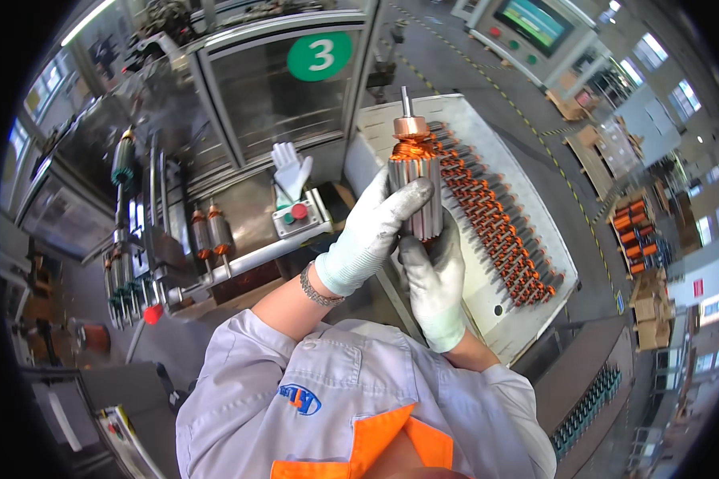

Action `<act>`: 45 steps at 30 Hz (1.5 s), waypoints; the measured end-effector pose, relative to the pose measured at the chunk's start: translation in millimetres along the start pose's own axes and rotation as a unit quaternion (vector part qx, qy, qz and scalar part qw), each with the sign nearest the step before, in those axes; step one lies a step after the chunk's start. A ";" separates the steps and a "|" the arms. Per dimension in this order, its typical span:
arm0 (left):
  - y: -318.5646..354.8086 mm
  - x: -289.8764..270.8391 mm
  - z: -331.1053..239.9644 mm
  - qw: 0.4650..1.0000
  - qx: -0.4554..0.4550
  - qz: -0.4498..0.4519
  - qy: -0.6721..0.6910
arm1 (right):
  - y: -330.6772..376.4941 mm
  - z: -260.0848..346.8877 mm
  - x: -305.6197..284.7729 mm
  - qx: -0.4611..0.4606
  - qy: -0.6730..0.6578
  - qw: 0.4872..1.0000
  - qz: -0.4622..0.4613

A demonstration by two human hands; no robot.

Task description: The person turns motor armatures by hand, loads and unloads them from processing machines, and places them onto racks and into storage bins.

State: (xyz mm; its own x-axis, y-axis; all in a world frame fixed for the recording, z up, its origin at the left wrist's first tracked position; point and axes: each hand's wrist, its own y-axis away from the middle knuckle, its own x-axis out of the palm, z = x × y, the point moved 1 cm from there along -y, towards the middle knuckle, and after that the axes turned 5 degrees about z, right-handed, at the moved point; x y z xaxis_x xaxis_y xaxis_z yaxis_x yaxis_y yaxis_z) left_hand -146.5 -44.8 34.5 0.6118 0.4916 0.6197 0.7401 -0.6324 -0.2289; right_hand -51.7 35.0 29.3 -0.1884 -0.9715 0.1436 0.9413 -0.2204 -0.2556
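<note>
Both my gloved hands hold one motor armature (415,177) upright in front of my chest. It has a steel shaft on top, a copper commutator, orange windings and a grooved metal core. My left hand (369,233) wraps the core from the left, its thumb across the front. Lower down, my right hand (437,281) closes around the bottom end and hides the lower shaft. Both gloves are white with grey-stained fingers. Just behind the armature, a white bin (563,259) holds rows of similar armatures (495,219) with orange windings.
At left stands a machine with a glass door, two armatures (220,230) on its ledge and several green-ended armatures (122,165). A button box (299,215) and a loose white glove (291,169) sit nearby. Green-ended parts (589,409) line a dark surface at lower right.
</note>
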 end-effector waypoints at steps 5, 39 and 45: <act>-18.5 38.3 10.4 0.989 -0.064 0.119 0.061 | 24.4 41.4 -28.3 0.073 -0.014 0.993 -0.097; -32.7 87.5 66.2 0.959 -0.129 0.229 0.103 | 69.4 72.6 -85.1 0.187 -0.154 0.964 -0.110; -32.3 93.7 54.8 0.955 -0.145 0.238 0.103 | 67.0 75.2 -81.3 0.185 -0.228 0.952 -0.092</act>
State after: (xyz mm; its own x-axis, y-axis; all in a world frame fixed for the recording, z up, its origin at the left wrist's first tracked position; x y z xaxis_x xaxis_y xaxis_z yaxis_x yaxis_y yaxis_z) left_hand -97.7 54.6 58.8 0.7691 -0.0029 0.6391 0.2644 -0.9089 -0.3224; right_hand 47.8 105.8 72.4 -0.2980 -0.7621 0.5748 0.9541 -0.2557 0.1557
